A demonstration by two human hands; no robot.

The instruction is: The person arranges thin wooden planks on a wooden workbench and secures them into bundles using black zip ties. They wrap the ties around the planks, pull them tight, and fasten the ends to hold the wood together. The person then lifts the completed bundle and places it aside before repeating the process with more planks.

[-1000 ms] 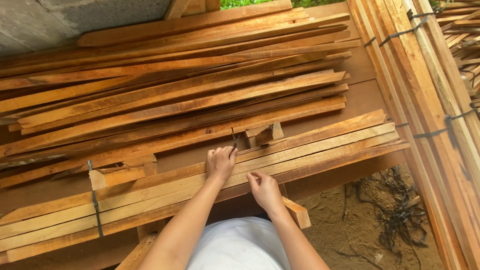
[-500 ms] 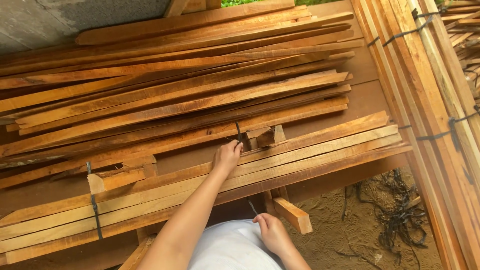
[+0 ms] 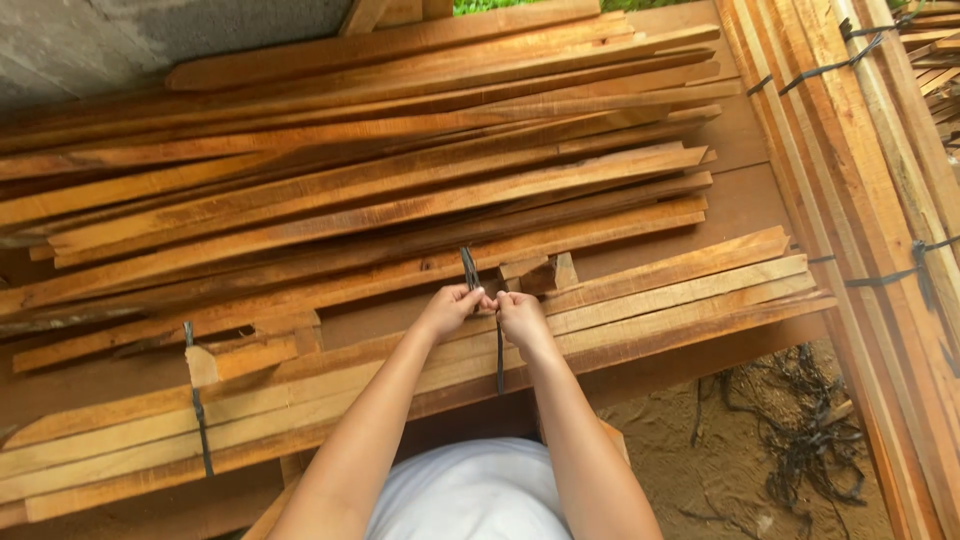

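timber stack [image 3: 400, 200], hands [image 3: 485, 310] gripping black strap [image 3: 499, 350]

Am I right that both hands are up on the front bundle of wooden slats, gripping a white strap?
Not quite: the head view shows both hands, left hand and right hand, on the front bundle of wooden slats, but the strap they grip is black, not white.
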